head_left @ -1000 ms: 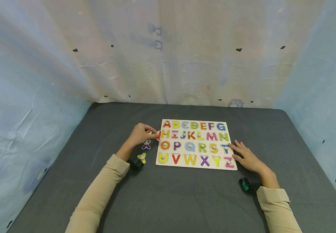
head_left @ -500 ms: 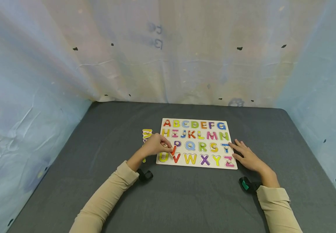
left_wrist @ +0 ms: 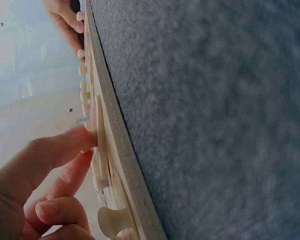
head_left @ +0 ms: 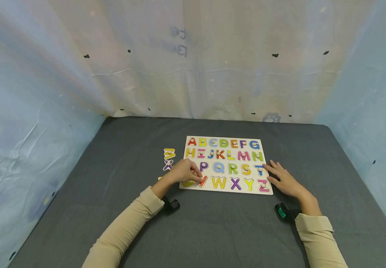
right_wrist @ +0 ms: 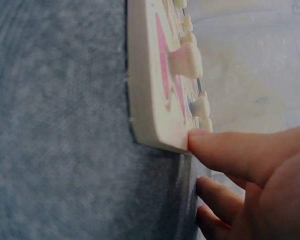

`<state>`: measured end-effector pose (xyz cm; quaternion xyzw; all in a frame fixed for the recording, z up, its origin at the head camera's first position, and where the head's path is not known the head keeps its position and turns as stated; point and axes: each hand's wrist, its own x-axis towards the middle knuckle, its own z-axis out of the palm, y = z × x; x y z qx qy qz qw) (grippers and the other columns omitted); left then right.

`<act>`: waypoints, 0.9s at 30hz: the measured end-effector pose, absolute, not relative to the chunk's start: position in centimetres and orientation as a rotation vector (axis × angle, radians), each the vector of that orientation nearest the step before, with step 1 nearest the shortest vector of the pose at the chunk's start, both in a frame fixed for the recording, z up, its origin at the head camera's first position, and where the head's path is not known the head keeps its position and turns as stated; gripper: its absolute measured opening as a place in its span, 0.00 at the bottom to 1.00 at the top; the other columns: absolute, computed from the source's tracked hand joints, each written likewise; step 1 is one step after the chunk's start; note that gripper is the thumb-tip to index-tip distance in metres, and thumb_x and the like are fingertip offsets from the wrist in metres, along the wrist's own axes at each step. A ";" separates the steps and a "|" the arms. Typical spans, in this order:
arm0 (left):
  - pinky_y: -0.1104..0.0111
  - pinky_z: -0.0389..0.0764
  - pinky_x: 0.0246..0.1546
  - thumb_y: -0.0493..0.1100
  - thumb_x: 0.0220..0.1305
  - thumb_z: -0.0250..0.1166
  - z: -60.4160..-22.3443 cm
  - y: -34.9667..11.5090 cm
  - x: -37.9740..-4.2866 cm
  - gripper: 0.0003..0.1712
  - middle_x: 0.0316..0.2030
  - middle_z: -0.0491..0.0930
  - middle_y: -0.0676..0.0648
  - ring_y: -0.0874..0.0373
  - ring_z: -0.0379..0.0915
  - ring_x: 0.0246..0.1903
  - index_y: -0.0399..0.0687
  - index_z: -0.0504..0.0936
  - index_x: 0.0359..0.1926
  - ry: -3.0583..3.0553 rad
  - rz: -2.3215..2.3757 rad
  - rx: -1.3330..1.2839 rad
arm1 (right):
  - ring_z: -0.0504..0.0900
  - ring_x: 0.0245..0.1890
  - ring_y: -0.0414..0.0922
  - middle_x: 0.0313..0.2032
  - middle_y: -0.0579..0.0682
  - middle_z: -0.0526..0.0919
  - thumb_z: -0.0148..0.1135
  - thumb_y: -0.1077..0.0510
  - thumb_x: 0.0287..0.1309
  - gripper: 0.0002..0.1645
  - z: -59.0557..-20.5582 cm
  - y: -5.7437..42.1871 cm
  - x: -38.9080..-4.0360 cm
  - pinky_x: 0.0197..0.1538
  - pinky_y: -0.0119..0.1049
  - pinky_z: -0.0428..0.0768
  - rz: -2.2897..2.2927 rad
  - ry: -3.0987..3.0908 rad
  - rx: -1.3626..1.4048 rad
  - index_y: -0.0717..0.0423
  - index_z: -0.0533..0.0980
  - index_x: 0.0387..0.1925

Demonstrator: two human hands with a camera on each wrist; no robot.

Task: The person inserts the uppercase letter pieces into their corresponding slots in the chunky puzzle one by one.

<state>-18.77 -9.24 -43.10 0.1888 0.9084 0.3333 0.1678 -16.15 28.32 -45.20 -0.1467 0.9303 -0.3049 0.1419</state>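
Note:
A wooden alphabet puzzle board [head_left: 225, 175] lies on the dark table. My left hand [head_left: 184, 172] pinches the knob of a red letter V piece [head_left: 204, 181] over the V spot in the bottom row. In the left wrist view the thin edge of this V piece [left_wrist: 102, 150] lies close along the board's face; whether it is fully seated I cannot tell. My right hand [head_left: 283, 181] rests at the board's right edge with its fingers extended. In the right wrist view its thumb touches the corner near the pink Z piece [right_wrist: 163, 60].
Left of the board lie a loose yellow W piece [head_left: 169, 153] and a purple X piece [head_left: 168, 164]. A yellow piece [head_left: 159, 178] is mostly hidden behind my left wrist. Knobbed letters fill the upper rows. Pale sheeting [head_left: 213, 74] surrounds the table.
My left hand has carried the red V from the board's left edge rightward and down to the bottom row's V spot. My right hand has stayed put.

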 end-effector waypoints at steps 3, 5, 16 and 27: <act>0.76 0.58 0.23 0.44 0.51 0.74 -43.1 -9.2 -18.7 0.06 0.20 0.72 0.56 0.64 0.59 0.21 0.46 0.90 0.27 2.588 0.940 0.534 | 0.39 0.72 0.75 0.71 0.75 0.45 0.52 0.54 0.68 0.35 -45.2 28.3 -16.2 0.68 0.73 0.39 -0.873 2.685 -0.426 0.66 0.58 0.70; 0.76 0.58 0.23 0.44 0.51 0.75 -43.0 -9.3 -18.7 0.06 0.21 0.72 0.56 0.65 0.59 0.21 0.46 0.90 0.27 2.593 0.932 0.533 | 0.39 0.72 0.75 0.71 0.75 0.45 0.52 0.53 0.68 0.35 -45.2 28.4 -16.2 0.68 0.72 0.39 -0.871 2.683 -0.427 0.65 0.58 0.70; 0.74 0.57 0.19 0.44 0.54 0.73 -42.8 -12.3 -19.4 0.11 0.13 0.66 0.56 0.65 0.55 0.15 0.42 0.89 0.35 2.682 1.121 0.385 | 0.39 0.72 0.75 0.71 0.75 0.45 0.53 0.52 0.68 0.36 -45.2 28.5 -16.2 0.68 0.72 0.39 -0.865 2.682 -0.428 0.65 0.58 0.70; 0.74 0.53 0.16 0.45 0.58 0.70 -42.3 -15.5 -20.7 0.14 0.11 0.57 0.57 0.64 0.50 0.12 0.40 0.88 0.40 2.783 1.347 0.040 | 0.39 0.72 0.74 0.71 0.75 0.45 0.52 0.51 0.68 0.36 -45.2 28.5 -16.3 0.68 0.72 0.40 -0.855 2.675 -0.422 0.64 0.57 0.70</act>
